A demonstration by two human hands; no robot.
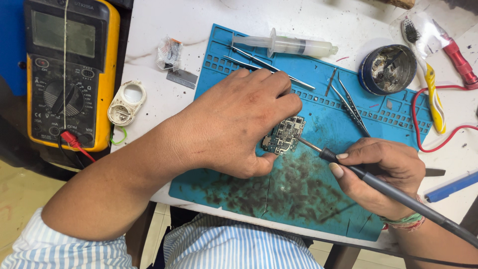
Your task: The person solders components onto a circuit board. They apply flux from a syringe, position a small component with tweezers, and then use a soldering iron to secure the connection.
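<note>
Circuit board [284,135] under left hand [239,124] grip, soldering iron [378,184] clamped in right hand [383,174] grip alongside.

Close head view, straight down onto workbench [164,20]

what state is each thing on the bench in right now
circuit board: flat on mat, pinned by left hand
soldering iron: held in right hand, tip at board edge
syringe: lying flat, partly filled
tin: open
multimeter: screen blank

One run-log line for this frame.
left hand: pinning circuit board on blue mat | right hand: holding soldering iron, tip at board edge
</note>
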